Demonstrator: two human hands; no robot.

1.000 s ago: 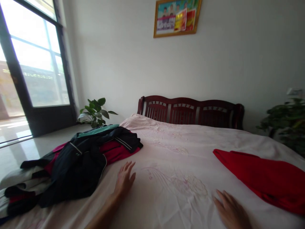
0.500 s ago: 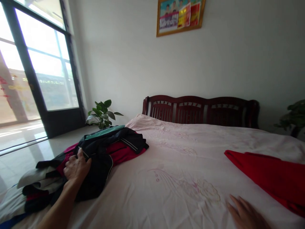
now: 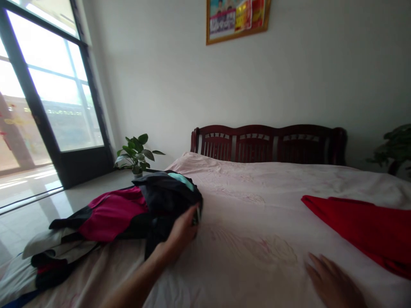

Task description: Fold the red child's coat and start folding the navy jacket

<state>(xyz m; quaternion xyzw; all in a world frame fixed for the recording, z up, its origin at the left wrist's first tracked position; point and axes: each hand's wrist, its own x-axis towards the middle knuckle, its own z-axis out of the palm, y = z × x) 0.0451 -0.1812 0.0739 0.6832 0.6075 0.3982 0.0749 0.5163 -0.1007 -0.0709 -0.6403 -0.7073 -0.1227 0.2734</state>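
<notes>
My left hand point(image 3: 184, 226) grips the near edge of a dark garment point(image 3: 167, 194) with white striping, its fingers closed around the cloth. A patch of light teal cloth point(image 3: 181, 179) shows on top of that garment. Just left of it spreads a magenta and black garment point(image 3: 114, 214), beside several white, black and blue clothes point(image 3: 48, 256). My right hand point(image 3: 332, 280), somewhat blurred, lies on the pale pink bedsheet point(image 3: 237, 256) with its fingers stretched out and nothing in them. A red folded garment point(image 3: 359, 226) rests a little beyond my right hand.
Behind the bed stands a dark carved wooden bench back point(image 3: 269, 143) against the wall. A leafy potted plant point(image 3: 138, 152) is at the left by the glass door point(image 3: 61, 85), another plant point(image 3: 393, 147) at the right. A framed picture point(image 3: 237, 21) hangs above.
My left hand has moved right, pulling the dark garment along and uncovering more of the magenta garment. My right hand stays in about the same place.
</notes>
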